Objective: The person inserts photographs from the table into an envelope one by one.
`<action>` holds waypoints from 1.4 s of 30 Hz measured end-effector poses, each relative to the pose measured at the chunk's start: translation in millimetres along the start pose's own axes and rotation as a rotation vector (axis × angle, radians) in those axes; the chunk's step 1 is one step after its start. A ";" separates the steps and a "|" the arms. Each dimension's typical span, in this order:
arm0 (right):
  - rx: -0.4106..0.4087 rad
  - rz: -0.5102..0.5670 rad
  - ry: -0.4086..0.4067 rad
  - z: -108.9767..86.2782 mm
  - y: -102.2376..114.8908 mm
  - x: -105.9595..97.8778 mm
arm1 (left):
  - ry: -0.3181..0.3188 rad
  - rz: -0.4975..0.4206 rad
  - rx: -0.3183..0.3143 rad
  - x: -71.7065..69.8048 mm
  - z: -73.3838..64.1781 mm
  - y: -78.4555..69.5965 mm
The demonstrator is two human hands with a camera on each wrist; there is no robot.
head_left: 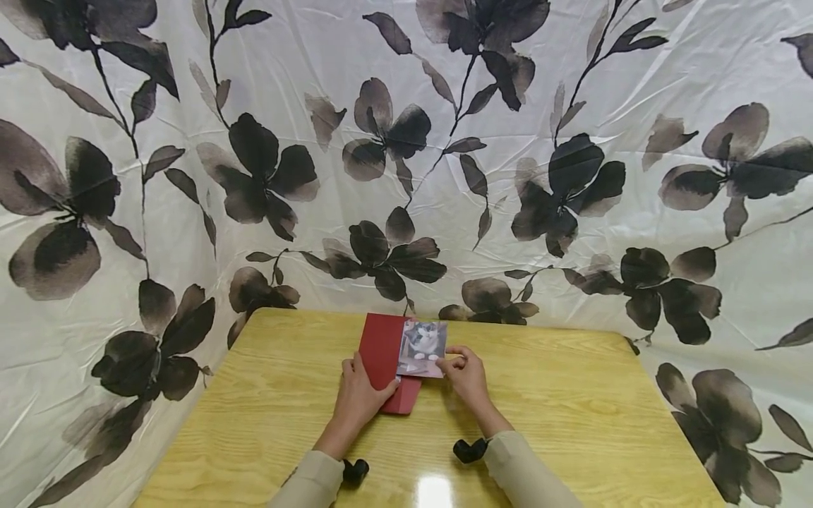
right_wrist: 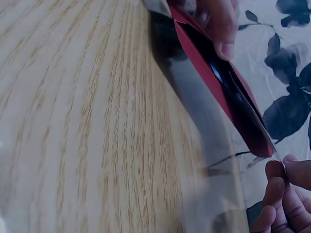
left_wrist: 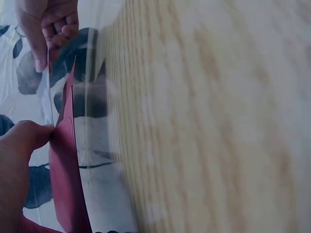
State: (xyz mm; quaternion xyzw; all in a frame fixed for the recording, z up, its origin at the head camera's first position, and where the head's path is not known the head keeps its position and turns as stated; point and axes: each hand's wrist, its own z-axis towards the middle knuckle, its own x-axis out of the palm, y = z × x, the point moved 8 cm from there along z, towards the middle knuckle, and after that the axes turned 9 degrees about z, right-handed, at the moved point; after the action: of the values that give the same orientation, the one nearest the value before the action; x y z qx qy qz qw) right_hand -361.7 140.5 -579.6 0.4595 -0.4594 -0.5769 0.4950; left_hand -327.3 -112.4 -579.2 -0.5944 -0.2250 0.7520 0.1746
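A red paper envelope or folder point(head_left: 381, 346) is tilted up over the table, and its dark inside shows through a gap along one edge in the right wrist view. My left hand point(head_left: 358, 392) grips it near the lower end, thumb on the front face. Over its right side lies a square photo of a black-and-white cat point(head_left: 422, 342). Thumb and fingers of my right hand point(head_left: 468, 374) pinch the photo's lower right edge. From the left wrist, only the photo's thin edge point(left_wrist: 47, 99) appears, above the left thumb. Whether part of the photo sits inside the envelope, I cannot tell.
A yellow wood-grain table point(head_left: 559, 409) spreads beneath both hands. Behind it and at the sides hangs a white cloth point(head_left: 483, 247) with dark flower prints. Black straps with small black devices point(head_left: 470, 450) are worn near both wrists.
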 end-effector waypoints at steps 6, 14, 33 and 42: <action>0.016 0.031 -0.002 0.7 -0.4 4.3 | 0.014 -0.011 -0.010 0.9 -0.5 1.0; 0.009 0.025 0.014 4.7 -1.5 11.1 | 0.000 -0.004 -0.003 -0.1 1.9 0.9; -0.054 0.029 0.102 -2.1 -0.9 26.2 | -0.001 -0.010 -0.005 2.1 -0.7 2.8; -0.056 0.064 0.106 -0.4 4.5 33.9 | -0.009 -0.009 0.011 1.4 3.1 1.2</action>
State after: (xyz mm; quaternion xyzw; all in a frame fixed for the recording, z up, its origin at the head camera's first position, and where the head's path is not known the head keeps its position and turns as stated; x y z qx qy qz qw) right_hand -363.6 106.4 -577.8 0.4604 -0.4306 -0.5483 0.5494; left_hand -330.7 -113.1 -580.4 -0.5889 -0.2242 0.7553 0.1803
